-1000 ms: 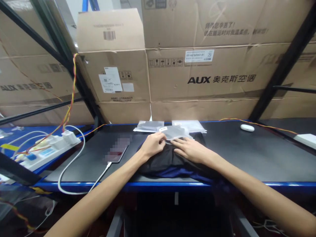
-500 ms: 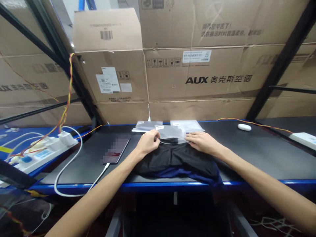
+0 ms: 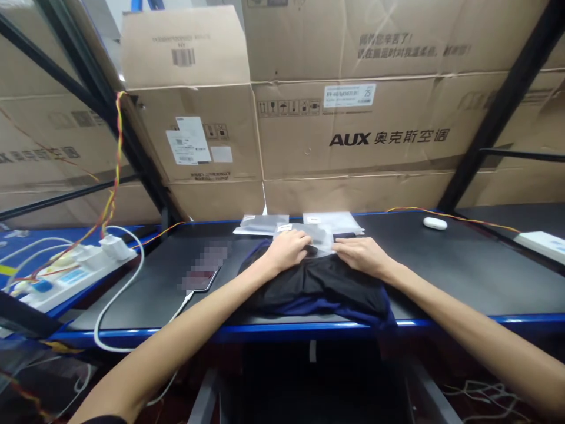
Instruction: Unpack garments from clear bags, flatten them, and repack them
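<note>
A translucent plastic bag with a small white label lies on a black garment that has dark blue fabric along its near edge. My left hand rests over the left part of the bag, fingers curled in at its near opening, where something black shows. What the fingertips hold there is hidden. With thumb and fingers pressed together, my right hand pinches the bag's right edge. Two more bags, a left one and a right one, lie just behind.
On the left lie a phone with a white cable and a power strip with plugs. A white earbud case and another white strip are on the right. Cardboard stands behind the black table.
My left hand has moved right from the bag's left edge to over its opening. My right hand still pinches the right edge. The view has shifted slightly.
</note>
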Available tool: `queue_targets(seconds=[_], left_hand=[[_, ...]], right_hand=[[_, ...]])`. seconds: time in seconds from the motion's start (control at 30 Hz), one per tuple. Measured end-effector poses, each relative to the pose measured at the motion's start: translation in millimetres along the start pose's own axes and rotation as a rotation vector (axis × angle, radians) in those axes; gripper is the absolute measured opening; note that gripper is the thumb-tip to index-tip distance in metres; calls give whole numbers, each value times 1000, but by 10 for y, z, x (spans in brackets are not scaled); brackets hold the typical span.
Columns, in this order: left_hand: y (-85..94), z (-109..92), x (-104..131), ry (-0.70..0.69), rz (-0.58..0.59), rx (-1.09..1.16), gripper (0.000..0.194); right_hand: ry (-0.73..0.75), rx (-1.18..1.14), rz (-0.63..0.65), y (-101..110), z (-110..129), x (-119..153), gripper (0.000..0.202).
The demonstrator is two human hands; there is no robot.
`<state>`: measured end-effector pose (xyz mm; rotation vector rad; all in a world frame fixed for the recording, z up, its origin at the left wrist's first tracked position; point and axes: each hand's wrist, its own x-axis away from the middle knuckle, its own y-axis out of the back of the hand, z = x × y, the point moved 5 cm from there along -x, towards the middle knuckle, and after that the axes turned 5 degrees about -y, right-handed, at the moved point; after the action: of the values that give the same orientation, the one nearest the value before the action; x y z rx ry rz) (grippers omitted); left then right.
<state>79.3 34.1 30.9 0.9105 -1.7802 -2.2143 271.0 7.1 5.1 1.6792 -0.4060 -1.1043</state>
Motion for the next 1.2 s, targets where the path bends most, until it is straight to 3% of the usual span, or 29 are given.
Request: queue_targets(seconds=[0.17, 0.27, 0.43, 0.57, 0.7, 0.83, 1.0, 1.2], left_hand=[[-48, 143, -134, 165, 45, -37, 6], [-57, 160, -162, 195, 43, -41, 6], [-79, -32, -172, 54, 32, -8, 20], [-68, -244, -167, -122, -73, 78, 20], [-107, -342, -153, -123, -117, -5, 24], [-136, -373, -131, -84, -147, -115, 30], [-127, -367, -108, -135, -210, -126, 22], [-40, -179, -14, -203, -213, -210, 15]], right_hand=[[61, 17, -110, 2, 23, 27, 29], [35, 2, -140, -4, 1, 32, 26], [-56, -9, -117, -22, -55, 25, 26], [-122, 3, -118, -16, -76, 20, 28], [-131, -10, -105, -16, -32, 9, 30], [-114, -25, -83, -11, 31, -8, 33], [-82, -59, -81, 10, 50, 4, 30], [-64, -77, -115, 78, -83, 77, 26]])
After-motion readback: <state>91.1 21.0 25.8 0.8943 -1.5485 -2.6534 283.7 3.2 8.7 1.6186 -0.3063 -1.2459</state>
